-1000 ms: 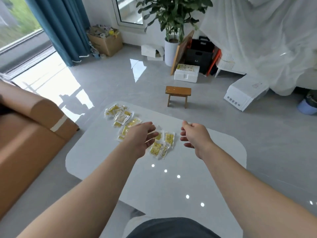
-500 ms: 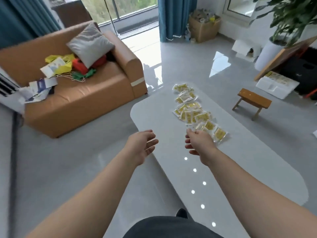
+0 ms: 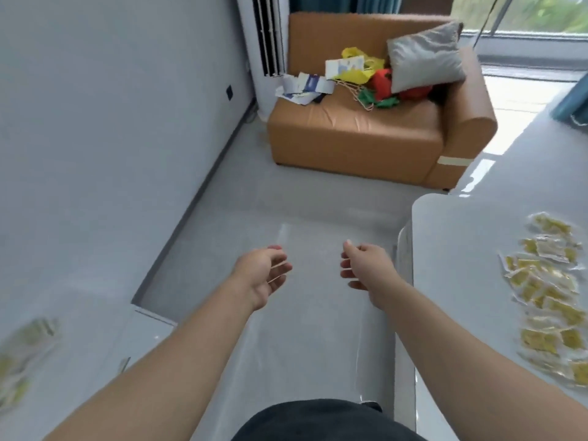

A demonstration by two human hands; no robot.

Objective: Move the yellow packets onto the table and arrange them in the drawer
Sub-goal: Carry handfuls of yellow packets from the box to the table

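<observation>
The yellow packets (image 3: 541, 297) lie spread in a loose bunch on the white worktop (image 3: 451, 249), way off at the right edge of the view. The right hand (image 3: 366, 265) hangs just left of the worktop's rim, apart from the packets, fingers loosely curled and holding nothing. The left hand (image 3: 261, 272) is further left over the grey floor (image 3: 302, 218), relaxed and empty too. In the lower left corner there's more yellow stuff (image 3: 25, 351) on a white surface (image 3: 95, 345), too blurry to tell much. Behind sits an orange sofa (image 3: 350, 135) with a grey cushion (image 3: 426, 55) and some papers (image 3: 305, 85).
</observation>
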